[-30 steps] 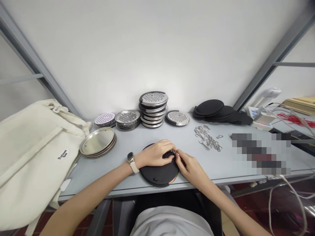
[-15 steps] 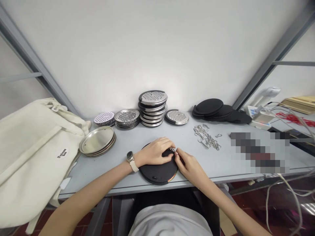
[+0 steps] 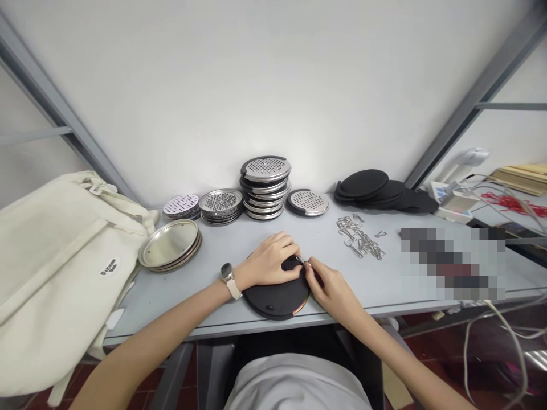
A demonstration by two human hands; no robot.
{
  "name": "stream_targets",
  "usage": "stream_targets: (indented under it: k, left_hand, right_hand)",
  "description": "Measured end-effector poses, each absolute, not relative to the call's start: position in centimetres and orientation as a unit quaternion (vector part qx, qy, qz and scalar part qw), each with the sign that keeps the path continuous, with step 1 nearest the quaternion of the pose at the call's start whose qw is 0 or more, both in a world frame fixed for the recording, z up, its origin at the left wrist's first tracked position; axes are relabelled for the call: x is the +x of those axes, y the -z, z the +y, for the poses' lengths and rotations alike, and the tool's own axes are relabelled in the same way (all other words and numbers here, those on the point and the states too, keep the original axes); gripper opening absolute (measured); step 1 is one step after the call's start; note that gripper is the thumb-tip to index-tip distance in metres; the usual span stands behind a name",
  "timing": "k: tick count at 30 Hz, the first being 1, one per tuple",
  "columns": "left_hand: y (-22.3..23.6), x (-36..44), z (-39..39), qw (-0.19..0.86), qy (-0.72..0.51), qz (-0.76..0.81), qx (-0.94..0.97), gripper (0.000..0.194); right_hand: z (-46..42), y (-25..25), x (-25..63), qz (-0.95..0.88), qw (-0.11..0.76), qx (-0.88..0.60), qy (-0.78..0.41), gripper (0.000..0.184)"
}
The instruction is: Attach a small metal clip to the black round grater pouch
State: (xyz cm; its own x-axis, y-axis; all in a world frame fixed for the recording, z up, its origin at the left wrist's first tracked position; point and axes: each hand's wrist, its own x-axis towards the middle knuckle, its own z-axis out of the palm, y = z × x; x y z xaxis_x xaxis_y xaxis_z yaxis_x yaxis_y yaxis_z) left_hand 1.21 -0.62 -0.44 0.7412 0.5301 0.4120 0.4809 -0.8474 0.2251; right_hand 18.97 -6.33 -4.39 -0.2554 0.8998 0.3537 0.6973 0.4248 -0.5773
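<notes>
A black round disc (image 3: 277, 296) lies flat near the front edge of the grey table (image 3: 205, 287), with coloured layers showing at its right rim. My left hand (image 3: 269, 261), a watch on its wrist, presses down on the disc's far edge with curled fingers. My right hand (image 3: 331, 287) pinches a small metal ring (image 3: 301, 261) at the disc's upper right edge, fingertips close to those of the left hand.
Behind stand stacks of perforated metal discs (image 3: 265, 188), plain metal lids (image 3: 170, 246) at the left, black discs (image 3: 376, 191) at the right, and a heap of metal clips (image 3: 361, 239). A cream bag (image 3: 55, 267) lies far left; cables and boxes far right.
Both hands and the black disc have shifted slightly away from me on the table. The grips look the same.
</notes>
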Motion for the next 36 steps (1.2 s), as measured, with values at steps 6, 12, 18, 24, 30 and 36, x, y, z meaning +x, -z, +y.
stream_targets:
  k: [6, 12, 18, 24, 30, 36]
  left_hand:
    - [0.29, 1.23, -0.73, 0.061, -0.230, 0.285, 0.929, 0.012]
    - [0.39, 1.20, -0.63, 0.069, -0.213, 0.277, 0.934, 0.012]
    - [0.41, 1.14, -0.55, 0.087, -0.214, 0.266, 0.936, 0.013]
    - [0.19, 1.16, -0.65, 0.089, -0.208, 0.267, 0.937, 0.012]
    - [0.10, 1.22, -0.71, 0.089, -0.205, 0.262, 0.939, 0.013]
    - [0.15, 1.24, -0.71, 0.090, -0.204, 0.249, 0.943, 0.013]
  right_hand:
    - [-6.36, 4.52, 18.99, -0.774, 0.322, -0.520, -0.161, 0.023]
    - [-6.28, 4.63, 18.98, -0.772, 0.323, -0.522, -0.166, 0.022]
    - [-6.26, 4.65, 18.99, -0.767, 0.330, -0.522, -0.174, 0.021]
    - [-6.23, 4.69, 19.00, -0.763, 0.335, -0.521, -0.186, 0.020]
    - [-6.31, 4.73, 19.03, -0.757, 0.350, -0.517, -0.190, 0.020]
    - [-6.36, 4.76, 19.20, -0.747, 0.369, -0.524, -0.178, 0.019]
